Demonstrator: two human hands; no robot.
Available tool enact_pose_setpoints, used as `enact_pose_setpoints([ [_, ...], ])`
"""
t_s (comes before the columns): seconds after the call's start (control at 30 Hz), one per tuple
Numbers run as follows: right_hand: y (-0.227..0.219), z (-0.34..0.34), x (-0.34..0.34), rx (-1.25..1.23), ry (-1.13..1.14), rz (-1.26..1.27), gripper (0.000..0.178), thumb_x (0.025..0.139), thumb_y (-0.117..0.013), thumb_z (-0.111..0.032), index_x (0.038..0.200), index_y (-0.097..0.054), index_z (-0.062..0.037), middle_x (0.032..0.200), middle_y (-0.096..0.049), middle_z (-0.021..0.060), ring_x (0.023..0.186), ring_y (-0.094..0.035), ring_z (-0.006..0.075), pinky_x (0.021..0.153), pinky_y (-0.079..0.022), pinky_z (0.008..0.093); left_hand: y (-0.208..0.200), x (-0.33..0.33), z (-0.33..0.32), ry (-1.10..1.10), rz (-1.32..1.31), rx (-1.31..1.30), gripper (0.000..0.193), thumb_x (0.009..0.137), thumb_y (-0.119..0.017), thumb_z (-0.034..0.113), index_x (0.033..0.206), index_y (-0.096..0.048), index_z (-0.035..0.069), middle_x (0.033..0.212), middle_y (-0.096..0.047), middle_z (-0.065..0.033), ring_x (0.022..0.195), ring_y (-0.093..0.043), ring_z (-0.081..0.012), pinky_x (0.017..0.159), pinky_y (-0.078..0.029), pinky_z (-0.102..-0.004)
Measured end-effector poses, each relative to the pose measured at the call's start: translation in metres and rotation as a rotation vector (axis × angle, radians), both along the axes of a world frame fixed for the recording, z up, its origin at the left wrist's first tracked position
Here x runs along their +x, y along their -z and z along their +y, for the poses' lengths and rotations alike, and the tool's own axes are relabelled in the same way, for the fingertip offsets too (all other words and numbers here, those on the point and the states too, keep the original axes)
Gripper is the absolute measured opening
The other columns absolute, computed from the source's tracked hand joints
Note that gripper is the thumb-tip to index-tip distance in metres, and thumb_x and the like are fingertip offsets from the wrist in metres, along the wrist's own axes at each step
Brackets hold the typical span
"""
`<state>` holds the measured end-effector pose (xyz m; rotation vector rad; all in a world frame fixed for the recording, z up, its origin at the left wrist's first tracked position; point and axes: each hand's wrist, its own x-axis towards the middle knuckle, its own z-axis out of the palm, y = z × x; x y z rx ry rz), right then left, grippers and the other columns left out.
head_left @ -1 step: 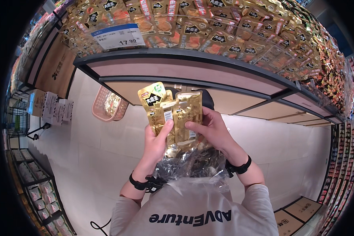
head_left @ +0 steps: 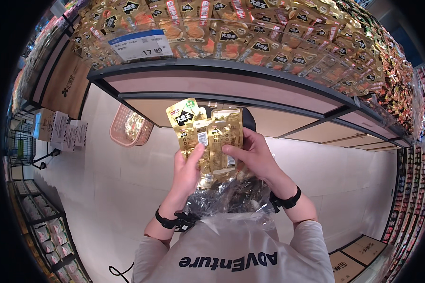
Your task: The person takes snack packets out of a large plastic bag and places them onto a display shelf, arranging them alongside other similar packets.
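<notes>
Several shiny gold snack packets are held up in front of my body. My left hand (head_left: 188, 166) is closed on the left-hand gold packets (head_left: 184, 123), its thumb pressed near a barcode. One of these has a black diamond and a green round mark on its front. My right hand (head_left: 251, 152) grips the right-hand gold packet (head_left: 225, 134), thumb across its printed back and fingers hidden behind. The two groups touch side by side, and I cannot tell exactly how many packets are stacked. Below them a clear crinkled plastic bag (head_left: 226, 198) lies over my lap.
Ahead stands a display shelf (head_left: 231, 70) heaped with similar gold packets and bearing a price card (head_left: 141, 45). A pink basket (head_left: 120, 127) with packets inside sits on the floor at left. Cartons (head_left: 66, 128) and a green wire cart (head_left: 21, 144) stand farther left. Stocked shelves line the right.
</notes>
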<state>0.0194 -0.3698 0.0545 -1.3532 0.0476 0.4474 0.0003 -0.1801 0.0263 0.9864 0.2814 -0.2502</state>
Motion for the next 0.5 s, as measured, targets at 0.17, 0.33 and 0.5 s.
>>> enact_pose_setpoints([
  [0.17,0.014,0.001,-0.010,-0.073,0.093,-0.153,0.051,0.091,-0.074,-0.020,0.135,-0.052,-0.0065,0.109,-0.069,0.0017,0.081,-0.065,0.0066,0.053,-0.051,0.0196,0.011,-0.001,-0.001,0.047,-0.093,0.090,0.028,0.105,-0.053,0.019,0.122,-0.059,-0.002,0.111,-0.067,-0.0072,0.094,-0.064,-0.0114,0.081,-0.053,-0.0286],
  [0.33,0.012,-0.003,-0.006,-0.026,0.028,-0.126,0.051,0.092,-0.074,-0.027,0.134,-0.053,-0.0067,0.109,-0.068,0.0018,0.084,-0.064,0.0063,0.053,-0.052,0.0203,0.021,0.001,0.000,0.017,-0.091,0.043,0.030,0.105,-0.054,0.021,0.123,-0.057,-0.003,0.116,-0.066,-0.0099,0.099,-0.064,-0.0137,0.084,-0.054,-0.0295],
  [0.5,-0.014,-0.014,-0.002,0.017,0.034,-0.045,0.044,0.094,-0.071,-0.014,0.132,-0.054,0.0000,0.118,-0.067,0.0055,0.104,-0.062,0.0100,0.089,-0.052,0.0279,0.007,0.007,-0.004,0.025,-0.176,0.004,0.034,0.106,-0.052,0.025,0.125,-0.055,-0.003,0.119,-0.065,-0.0106,0.101,-0.064,-0.0157,0.088,-0.054,-0.0319],
])
